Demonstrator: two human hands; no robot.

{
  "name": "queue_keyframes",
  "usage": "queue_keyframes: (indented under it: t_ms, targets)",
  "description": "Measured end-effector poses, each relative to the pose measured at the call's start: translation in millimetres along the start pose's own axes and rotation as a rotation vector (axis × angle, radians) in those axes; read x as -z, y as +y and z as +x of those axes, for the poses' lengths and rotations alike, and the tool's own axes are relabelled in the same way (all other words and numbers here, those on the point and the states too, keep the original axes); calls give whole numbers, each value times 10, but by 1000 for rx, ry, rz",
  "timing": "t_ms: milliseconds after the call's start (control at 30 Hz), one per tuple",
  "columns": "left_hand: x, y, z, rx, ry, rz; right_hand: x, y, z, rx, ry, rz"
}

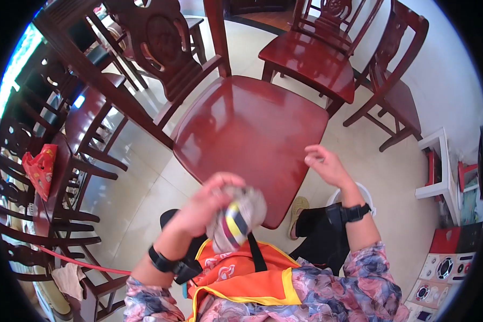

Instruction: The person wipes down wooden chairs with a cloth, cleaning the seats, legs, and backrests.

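Note:
My left hand is closed on a bunched grey cloth with yellow, dark and maroon stripes, slightly blurred by motion. It is held in front of my body, by the near left edge of a glossy red-brown wooden chair seat. Past the seat's right edge hovers my right hand, its loosely bent fingers apart and nothing in them. A gap between that hand and the seat cannot be judged from here. The carved chair back rises at the far left of the seat.
More wooden chairs stand behind, at the right and along the left. A red bag lies on a left chair. A white bucket is partly hidden by my right forearm. A white shelf and boxes line the right.

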State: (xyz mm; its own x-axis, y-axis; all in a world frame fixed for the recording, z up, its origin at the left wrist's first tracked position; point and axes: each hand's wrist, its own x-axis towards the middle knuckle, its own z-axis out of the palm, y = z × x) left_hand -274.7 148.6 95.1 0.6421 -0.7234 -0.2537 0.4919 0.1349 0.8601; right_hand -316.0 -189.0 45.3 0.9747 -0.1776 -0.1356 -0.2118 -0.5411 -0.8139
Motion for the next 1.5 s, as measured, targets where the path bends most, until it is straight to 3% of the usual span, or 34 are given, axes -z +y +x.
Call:
queue_keyframes:
  t_ms: [67, 133, 200, 233, 267, 300, 333, 400, 500, 533, 600, 667, 733, 800, 867, 933, 1000, 1067, 1133, 1200, 1267, 1333, 1400, 1467, 1500]
  targets:
    - [-68, 307, 127, -259, -193, -319, -115, -4, -215, -17, -76, 132]
    - [-85, 549, 296, -385, -214, -374, -197, 45, -302, 28, -30, 228]
    - [173, 693, 574, -525, -204, -101, -227, 131, -299, 66, 14, 255]
    - [229, 752, 603, -406, -99, -152, -248, 226, -247, 77, 67, 269]
    - [362, 738, 687, -369, 141, 13, -255, 282, -203, 88, 117, 285]
    - [636, 666, 904, -387, 462, 667, -257, 252, -167, 101, 105, 301]
    - [717, 651, 972, -349, 757, 1053, -260, 190, -133, 117, 133, 280]
    - [788, 483, 1064, -352, 1043, 1256, -332, 190, -62, 143, 147, 271]
    - [464, 60, 1091, -62, 1031, 1411, -495, 276, 138, 368, 297, -104]
    - [403, -120, 1211, 75, 1058, 1437, -569, 269, 176, 376, 286, -93]
    - [373, -386, 1539, 262, 1081, 1217, -730, 273, 173, 484, 484, -446]
    - [171, -425, 1902, 146, 1219, 1348, -756, 278, 220, 484, 462, -405]
    - [165, -443, 2310, -189, 903, 1439, -778, 327, 243, 439, 477, -369]
    - [-99, -491, 2513, -330, 493, 1458, -785, 403, 289, 499, 521, -274]
    - [-287, -794, 2225, -521, 193, 1494, -788, 542, 255, 537, 629, -59]
    - [-282, -792, 1526, -539, 35, 1374, -787, 538, 183, 551, 596, 24]
    - [161, -808, 1122, -471, 8, 1272, -731, 461, 242, 544, 582, 107]
    - [685, -695, 1163, -433, 311, 1371, -683, 376, 276, 355, 568, 205]
    - [1114, -434, 1628, -328, 765, 1388, -706, 350, 322, 401, 550, 95]
    - [1124, -159, 2374, -130, 1148, 1456, -714, 353, 346, 439, 571, -105]
    - [880, 8, 3086, -53, 1187, 1391, -725, 364, 345, 444, 594, -118]
    - [640, -233, 3753, -388, 1104, 1404, -728, 390, 336, 451, 593, -63]
    - [33, -212, 3888, -347, 687, 1520, -750, 430, 335, 470, 600, -38]
    - [-393, -386, 3816, -467, 271, 1424, -712, 421, 305, 490, 607, -12]
    - [-522, -490, 3665, -537, 158, 1374, -670, 400, 277, 530, 578, 31]
